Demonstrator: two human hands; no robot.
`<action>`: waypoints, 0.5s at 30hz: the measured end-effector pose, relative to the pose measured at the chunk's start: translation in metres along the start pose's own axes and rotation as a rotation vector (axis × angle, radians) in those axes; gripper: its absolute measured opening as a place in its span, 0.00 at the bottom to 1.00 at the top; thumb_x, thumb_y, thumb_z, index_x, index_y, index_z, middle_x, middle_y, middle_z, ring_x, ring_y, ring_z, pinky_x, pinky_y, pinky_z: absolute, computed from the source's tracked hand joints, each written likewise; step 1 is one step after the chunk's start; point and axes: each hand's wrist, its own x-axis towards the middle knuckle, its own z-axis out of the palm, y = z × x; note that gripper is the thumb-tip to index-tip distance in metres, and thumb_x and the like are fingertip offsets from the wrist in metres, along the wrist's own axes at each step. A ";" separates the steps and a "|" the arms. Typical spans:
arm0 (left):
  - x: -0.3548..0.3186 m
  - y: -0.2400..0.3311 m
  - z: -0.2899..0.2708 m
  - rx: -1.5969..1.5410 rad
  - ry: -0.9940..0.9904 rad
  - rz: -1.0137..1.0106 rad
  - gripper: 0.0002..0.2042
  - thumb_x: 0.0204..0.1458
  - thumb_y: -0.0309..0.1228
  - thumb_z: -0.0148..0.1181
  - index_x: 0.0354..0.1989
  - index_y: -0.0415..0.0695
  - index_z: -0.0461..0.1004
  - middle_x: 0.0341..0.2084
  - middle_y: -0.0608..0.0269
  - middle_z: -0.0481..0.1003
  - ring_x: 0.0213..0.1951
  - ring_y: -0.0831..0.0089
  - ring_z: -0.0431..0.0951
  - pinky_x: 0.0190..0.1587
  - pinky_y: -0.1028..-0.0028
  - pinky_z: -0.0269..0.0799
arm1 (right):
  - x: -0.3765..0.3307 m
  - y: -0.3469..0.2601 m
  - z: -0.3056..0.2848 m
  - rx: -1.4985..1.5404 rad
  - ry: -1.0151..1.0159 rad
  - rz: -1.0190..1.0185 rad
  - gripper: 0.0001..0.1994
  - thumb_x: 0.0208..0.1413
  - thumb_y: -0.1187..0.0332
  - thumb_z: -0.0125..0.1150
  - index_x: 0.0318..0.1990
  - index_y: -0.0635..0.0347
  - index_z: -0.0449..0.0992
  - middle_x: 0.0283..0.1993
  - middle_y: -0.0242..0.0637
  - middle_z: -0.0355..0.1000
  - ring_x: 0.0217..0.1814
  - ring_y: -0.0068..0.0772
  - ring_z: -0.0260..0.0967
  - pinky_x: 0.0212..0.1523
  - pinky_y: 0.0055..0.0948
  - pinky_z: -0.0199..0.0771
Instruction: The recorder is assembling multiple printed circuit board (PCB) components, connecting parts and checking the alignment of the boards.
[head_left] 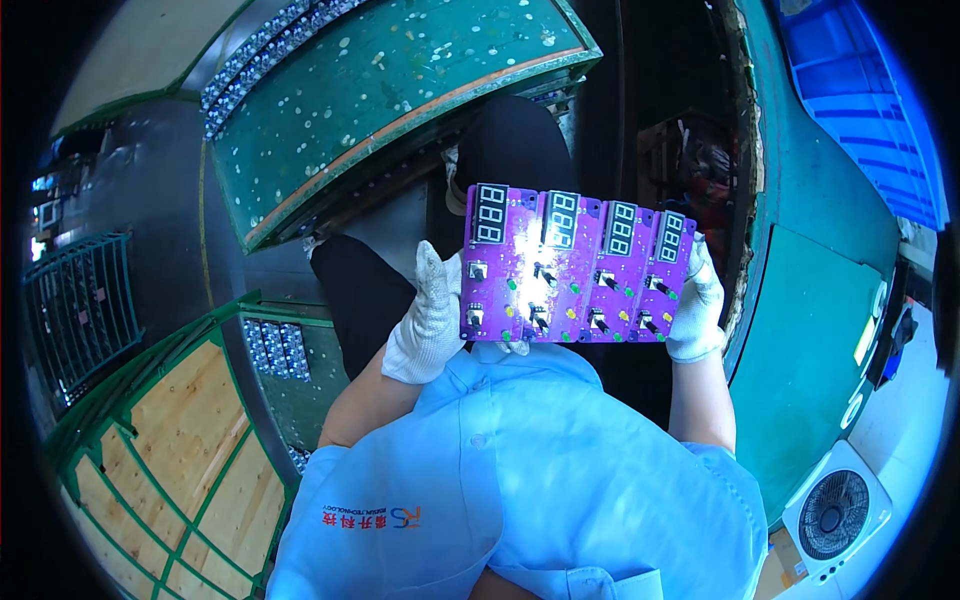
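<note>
A purple circuit board panel (590, 290) is held up in front of my chest, between my two gloved hands. Several repeated sections make it up, each with a three-digit display at its far end and black knobs or buttons plus small green and yellow parts below. My left hand (433, 310), in a white knit glove, grips the panel's left edge, its fingertips partly under the board. My right hand (700, 305), gloved the same way, is closed on the right edge. The fingers beneath the board are mostly hidden.
Ahead stands a green-topped workbench (400, 90) with rows of small boards (265, 60) along its far left edge. More boards (277, 350) lie at left beside a green-framed wooden rack (190, 400). At right are a green table (810, 330), a blue bin (860, 100) and a fan (835, 512).
</note>
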 end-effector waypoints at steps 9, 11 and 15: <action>0.002 0.004 0.000 -0.023 -0.090 -0.028 0.50 0.37 0.72 0.30 0.58 0.37 0.47 0.49 0.46 0.63 0.41 0.57 0.74 0.28 0.63 0.77 | 0.002 0.002 -0.005 -0.045 0.014 0.011 0.19 0.46 0.60 0.58 0.45 0.57 0.68 0.41 0.31 0.69 0.44 0.26 0.67 0.46 0.29 0.67; 0.004 0.004 -0.001 0.010 -0.093 -0.030 0.49 0.40 0.71 0.25 0.57 0.36 0.50 0.48 0.49 0.65 0.41 0.61 0.74 0.28 0.66 0.78 | 0.003 0.004 -0.007 -0.034 -0.003 0.004 0.19 0.46 0.60 0.59 0.45 0.57 0.68 0.41 0.31 0.69 0.43 0.26 0.67 0.46 0.29 0.67; 0.008 -0.005 -0.006 -0.049 -0.044 -0.028 0.47 0.41 0.70 0.29 0.56 0.36 0.51 0.48 0.49 0.65 0.44 0.61 0.73 0.33 0.65 0.77 | 0.001 0.003 -0.006 -0.011 -0.002 -0.003 0.17 0.46 0.62 0.57 0.44 0.55 0.67 0.42 0.32 0.69 0.45 0.29 0.67 0.47 0.33 0.67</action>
